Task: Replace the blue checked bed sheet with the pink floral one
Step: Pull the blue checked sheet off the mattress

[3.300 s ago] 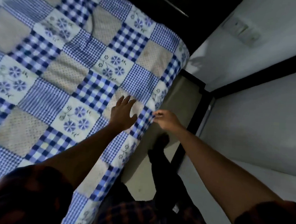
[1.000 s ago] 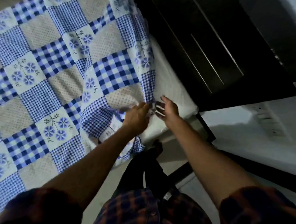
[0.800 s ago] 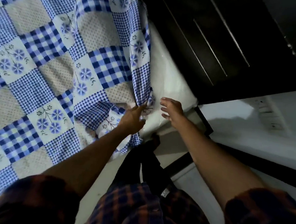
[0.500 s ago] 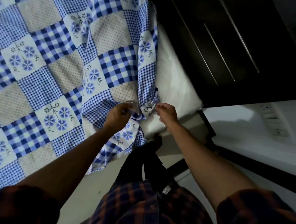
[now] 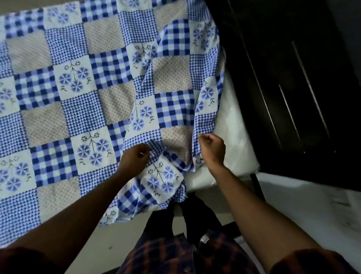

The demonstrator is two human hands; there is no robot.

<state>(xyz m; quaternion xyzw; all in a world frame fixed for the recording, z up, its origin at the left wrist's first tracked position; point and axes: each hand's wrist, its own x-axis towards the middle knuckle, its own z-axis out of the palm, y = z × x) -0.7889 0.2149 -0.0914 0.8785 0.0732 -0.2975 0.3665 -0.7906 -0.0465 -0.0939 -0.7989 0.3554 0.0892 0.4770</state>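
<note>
The blue checked bed sheet (image 5: pixel 88 92), a patchwork of checks, dots and blue flowers, covers most of the bed. Its near right corner is pulled back and bunched, baring the white mattress (image 5: pixel 231 132). My left hand (image 5: pixel 134 160) grips a fold of the sheet near the bunched corner. My right hand (image 5: pixel 211 149) grips the sheet's edge beside the bare mattress, fingers curled round the cloth. A loose flap of sheet hangs off the bed's near side between my arms. No pink floral sheet is in view.
A dark wooden headboard or cabinet (image 5: pixel 296 80) stands right of the mattress. A pale wall (image 5: pixel 319 210) runs along the lower right. The floor (image 5: pixel 108 245) shows below the bed's edge, with my dark trouser legs (image 5: pixel 182 220) standing on it.
The tucked corner has come off the mattress and been drawn inward. Both hands let go and took fresh holds; they now grip the sheet further apart, and more white mattress shows.
</note>
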